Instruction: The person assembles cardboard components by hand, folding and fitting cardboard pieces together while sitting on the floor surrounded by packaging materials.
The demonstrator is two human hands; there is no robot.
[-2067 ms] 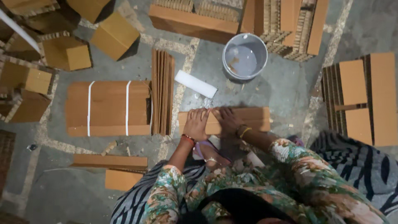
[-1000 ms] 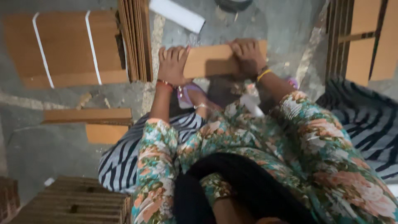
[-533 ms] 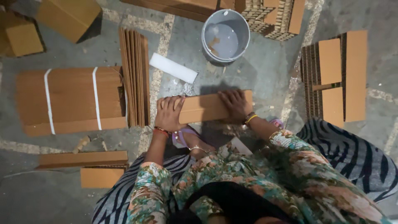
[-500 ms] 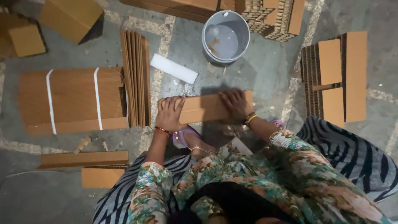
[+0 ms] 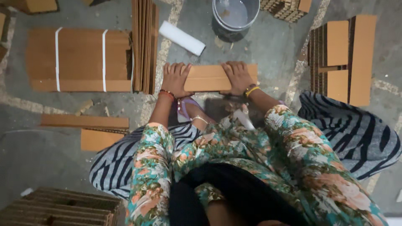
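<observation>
While both hands, left (image 5: 176, 78) and right (image 5: 238, 76), press open-palmed on the cardboard strip (image 5: 208, 78), the grey bucket (image 5: 235, 13) holds cloudy liquid.

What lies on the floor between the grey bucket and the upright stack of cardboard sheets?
In the head view, a white roll lies slanted on the floor between the grey bucket and the stack of cardboard sheets.

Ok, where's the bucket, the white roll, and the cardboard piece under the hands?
Bucket (image 5: 235, 14): head view, on its grey inside.
White roll (image 5: 181, 38): head view, middle of its side.
Cardboard piece (image 5: 208, 78): head view, bare middle between the two hands.
</observation>
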